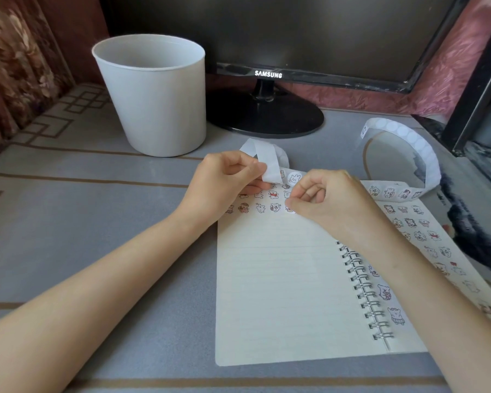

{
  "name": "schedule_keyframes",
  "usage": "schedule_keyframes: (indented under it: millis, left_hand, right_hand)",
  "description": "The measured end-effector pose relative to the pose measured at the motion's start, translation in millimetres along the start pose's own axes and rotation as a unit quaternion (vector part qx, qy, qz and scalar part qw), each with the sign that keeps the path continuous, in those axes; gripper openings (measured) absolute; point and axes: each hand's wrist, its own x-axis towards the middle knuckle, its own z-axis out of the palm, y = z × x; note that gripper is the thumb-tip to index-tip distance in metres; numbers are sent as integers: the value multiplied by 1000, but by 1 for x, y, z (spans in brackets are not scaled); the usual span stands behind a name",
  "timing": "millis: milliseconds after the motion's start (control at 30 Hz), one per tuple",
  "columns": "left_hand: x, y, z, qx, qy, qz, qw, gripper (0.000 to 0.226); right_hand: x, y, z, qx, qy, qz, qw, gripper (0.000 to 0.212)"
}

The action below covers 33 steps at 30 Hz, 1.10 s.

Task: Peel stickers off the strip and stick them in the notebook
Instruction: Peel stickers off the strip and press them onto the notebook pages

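I read this as the press-down step. My R hand (329,199) is curled tight, thumb + index tips pinching a small round sticker (290,209) low over the notebook (275,279), on its left page near the top edge, at the right end of the lowest sticker row. Can't tell if it's flat on the paper yet. L hand (227,180) sits at the notebook's top-left corner, thumb + index pinching the bare backing end of the sticker strip (391,192), other fingers curled w/ tips on the page. Key relation for the next move: the strip's long axis runs along the notebook's top edge, from the L-hand pinch rightward past the spiral binding (363,290), then curls up in a loop off the notebook's top-right corner. The next unpeeled sticker (294,177) lies on the strip betw. the two hands, just beyond the R knuckles toward the top edge, so I judge R hand the nearer one: short reach, no crossing. Stuck rows run parallel to that edge, approx three so far; the left page below them is blank. White plastic bin (153,95) and Samsung monitor (295,29) stand well beyond the notebook's top edge.
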Motion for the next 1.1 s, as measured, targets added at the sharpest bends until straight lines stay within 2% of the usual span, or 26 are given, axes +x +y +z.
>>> schedule_keyframes:
  millis: [200,400,700,833,1100]
  left_hand:
    - [0,-1,0,3,1,0,1000,14]
    - [0,0,1,-1,1,-2,1000,13]
    - [1,-1,1,3,2,-4,1000,12]
    - [0,0,0,1,1,-4,1000,13]
    - [0,0,1,0,2,-4,1000,13]
  right_hand:
    - [-1,2,-1,-39,11,-28,999,11]
    - [-1,4,0,-21,8,-23,999,18]
    - [0,7,-1,-11,16,-29,999,10]
    - [-4,4,-3,-3,-4,-26,1000,21]
    - [0,8,1,-4,26,-25,999,13]
